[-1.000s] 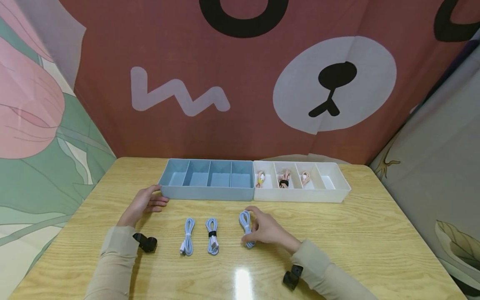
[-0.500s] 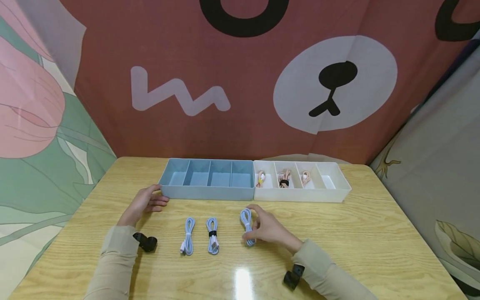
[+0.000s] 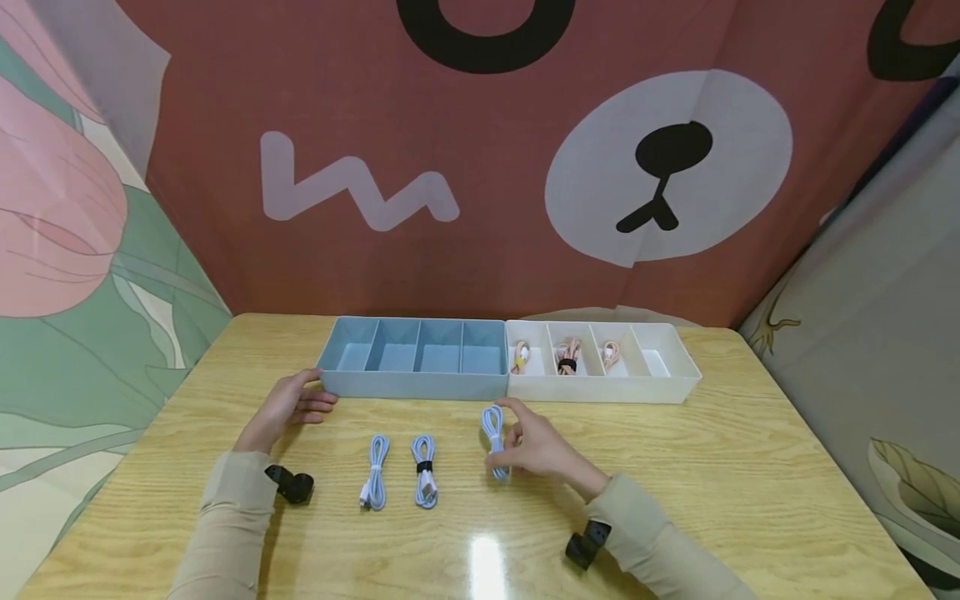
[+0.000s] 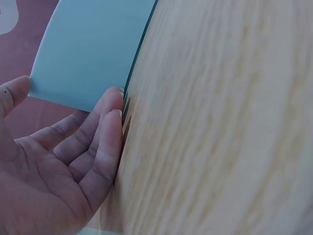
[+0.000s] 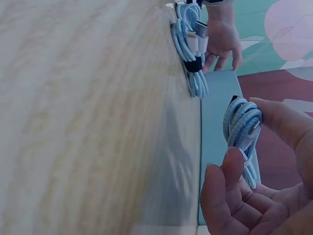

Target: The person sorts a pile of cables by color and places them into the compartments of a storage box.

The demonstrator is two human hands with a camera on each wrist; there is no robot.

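Observation:
My right hand (image 3: 542, 442) pinches a coiled light-blue cable (image 3: 492, 427) between thumb and fingers. In the right wrist view this cable (image 5: 240, 125) is held above the tabletop, its shadow falling on the wood. At the front left corner of a blue divided box (image 3: 420, 386), my left hand (image 3: 288, 402) touches the wall with thumb and loosely extended fingers. Two more light-blue cables lie on the table between the hands: a coiled cable (image 3: 374, 475) with a pale tie, and a coiled cable (image 3: 423, 450) bound by a black strap.
A white divided box (image 3: 600, 390) stands against the blue box's right end. Pinkish coiled cables, such as a cable with a black strap (image 3: 568, 358), lie in three of its compartments. Behind the wooden table (image 3: 712, 483) hangs a reddish-brown printed cloth (image 3: 480, 267).
The right hand has raised the cable off the table and moved it slightly forward, towards the boxes. The left hand stays at the blue box's corner.

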